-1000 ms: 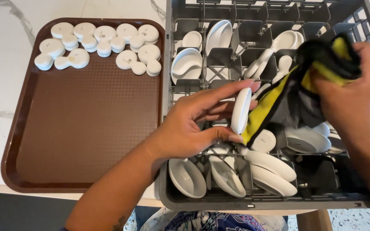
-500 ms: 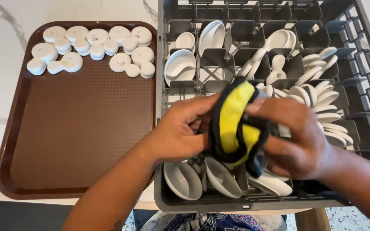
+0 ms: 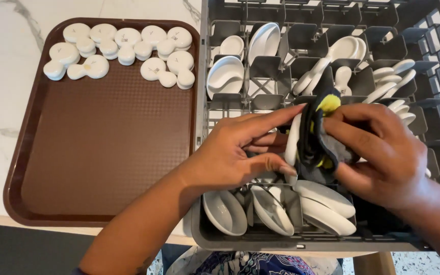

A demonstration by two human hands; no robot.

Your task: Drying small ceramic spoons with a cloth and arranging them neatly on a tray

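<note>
Left hand (image 3: 235, 155) grasping a small white dish (image 3: 292, 140) on edge, index finger along its upper rim, thumb under the lower end. Right hand (image 3: 383, 153) clenched around a dark cloth with yellow patches (image 3: 318, 137), pressing it against the dish face at 3 o'clock of the dish. Dish and cloth held just above the middle of a grey dish rack (image 3: 207, 224), not resting in any compartment. More white dishes (image 3: 281, 209) standing tilted in the rack's compartments at 6 o'clock of the hands; a curved white bowl (image 3: 225, 76) and an oval one (image 3: 263, 43) at 11 o'clock; a row of slim white pieces (image 3: 390, 81) stacked on edge at 1 o'clock. Brown tray (image 3: 103, 142) at 9 o'clock of the rack, just beside it, on a pale marbled surface (image 3: 1, 102). Cluster of small white rounded pieces (image 3: 123, 48) lying flat along the tray's far edge, several touching one another. Patterned fabric (image 3: 250, 265) visible below the rack's near edge.
</note>
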